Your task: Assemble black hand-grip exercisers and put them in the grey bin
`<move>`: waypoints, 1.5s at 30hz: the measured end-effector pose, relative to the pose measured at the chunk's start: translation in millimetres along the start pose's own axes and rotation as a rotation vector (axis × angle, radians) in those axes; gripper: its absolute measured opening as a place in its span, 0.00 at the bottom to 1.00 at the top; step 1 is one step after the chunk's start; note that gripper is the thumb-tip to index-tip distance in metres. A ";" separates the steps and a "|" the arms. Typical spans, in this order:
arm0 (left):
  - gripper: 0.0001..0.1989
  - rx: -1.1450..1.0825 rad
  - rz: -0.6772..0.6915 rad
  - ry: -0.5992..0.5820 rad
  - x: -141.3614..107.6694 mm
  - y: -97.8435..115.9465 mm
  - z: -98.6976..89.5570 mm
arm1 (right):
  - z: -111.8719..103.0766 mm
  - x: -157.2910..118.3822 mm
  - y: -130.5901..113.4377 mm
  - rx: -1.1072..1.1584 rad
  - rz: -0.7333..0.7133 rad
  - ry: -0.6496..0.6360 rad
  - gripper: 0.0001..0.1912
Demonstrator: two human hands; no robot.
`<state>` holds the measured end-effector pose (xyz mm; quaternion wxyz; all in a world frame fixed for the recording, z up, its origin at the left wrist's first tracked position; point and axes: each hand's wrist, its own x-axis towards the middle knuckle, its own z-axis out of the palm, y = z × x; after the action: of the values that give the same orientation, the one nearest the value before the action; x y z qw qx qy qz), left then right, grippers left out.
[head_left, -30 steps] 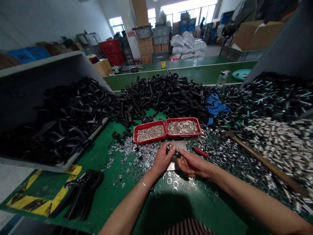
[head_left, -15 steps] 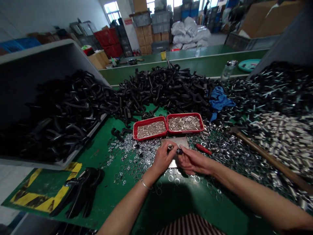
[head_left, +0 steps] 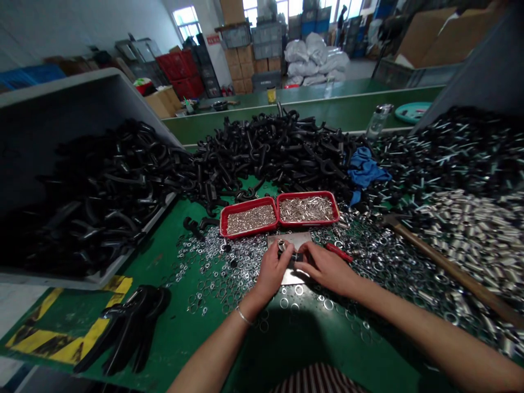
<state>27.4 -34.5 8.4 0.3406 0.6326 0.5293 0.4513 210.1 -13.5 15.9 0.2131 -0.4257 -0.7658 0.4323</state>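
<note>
In the head view, the left hand point(head_left: 271, 270) is gripping a small dark part point(head_left: 297, 257) between thumb and curled fingers, with a shiny metal end showing above the thumb. The right hand point(head_left: 329, 267) is closing its thumb and forefinger on the part's other end; how its remaining fingers are lying, I cannot tell. The part is sitting between the two hands, over a flat metal plate point(head_left: 291, 278) on the green table point(head_left: 192, 349). Loose metal rings point(head_left: 284, 303) are lying around the plate. Just beyond it, a left red tray point(head_left: 224, 222) and a right red tray point(head_left: 336, 214) are standing side by side, holding small metal pieces. A red-handled tool point(head_left: 339, 252) is resting near the right hand, and a hammer point(head_left: 442, 262) is lying farther right. Behind the trays, black curved parts point(head_left: 278, 147) are forming a heap
</note>
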 end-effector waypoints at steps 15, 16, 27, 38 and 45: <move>0.09 0.096 0.169 0.008 -1.4 7.1 7.3 | 3.0 -6.5 3.0 0.296 0.118 -0.291 0.36; 0.09 0.094 0.138 0.016 -1.7 7.1 7.3 | 4.1 -6.8 2.5 0.218 0.102 -0.199 0.33; 0.08 0.091 0.132 0.068 -2.9 12.8 7.6 | 10.5 -7.4 -0.7 0.248 0.022 0.045 0.27; 0.07 0.125 0.090 0.137 -17.9 19.5 4.5 | 16.3 -20.0 -10.6 0.114 -0.013 0.128 0.25; 0.07 0.363 0.172 -0.240 -1.3 5.1 -1.3 | 21.4 -27.0 2.1 0.250 0.102 -0.154 0.27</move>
<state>28.0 -36.9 13.3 0.2420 0.7755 0.5016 0.2975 210.9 -45.8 3.8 0.1829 -0.3999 -0.6974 0.5659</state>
